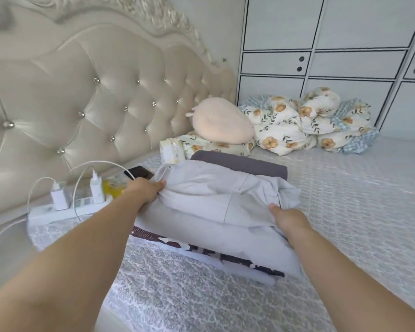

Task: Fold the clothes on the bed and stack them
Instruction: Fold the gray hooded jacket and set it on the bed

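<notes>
Where the pale quilted bedspread [345, 200] meets the cream tufted headboard with its silver studs [82, 97], a stack of folded clothes sits, and both bare hands are on its uppermost piece. Top item: a light grey folded cotton garment [213, 195], creased, with a visible seam, lying on a second light grey folded piece [201, 226] of similar cloth. Beneath these — a dark brown and white patterned folded garment [225, 256], only its near edge showing, and under it a pale blue-white folded layer [237, 269] touching the bedspread. Just behind the stack lies a dark grey folded cloth [240, 162], partly covered by the top garment. Left hand [145, 191]: fingers curled under the left edge of the top garment, thumb on top, grasping the cloth. Right hand [289, 220]: thumb pressed on the near right corner of the same garment, fingers tucked beneath it, likewise gripping. Left of the stack — a white power strip [58, 210] carrying two white chargers [59, 195] with looping white cables [94, 165], a yellow object [113, 186] too blurred to identify, and a black phone [139, 172] near the headboard. Further back: a peach plush cushion [222, 123] resting on a floral pillow [216, 146], a white packet printed "face" [173, 150], and a bundled floral quilt with blue check trim [309, 125] against the white panelled wardrobe [333, 56].
</notes>
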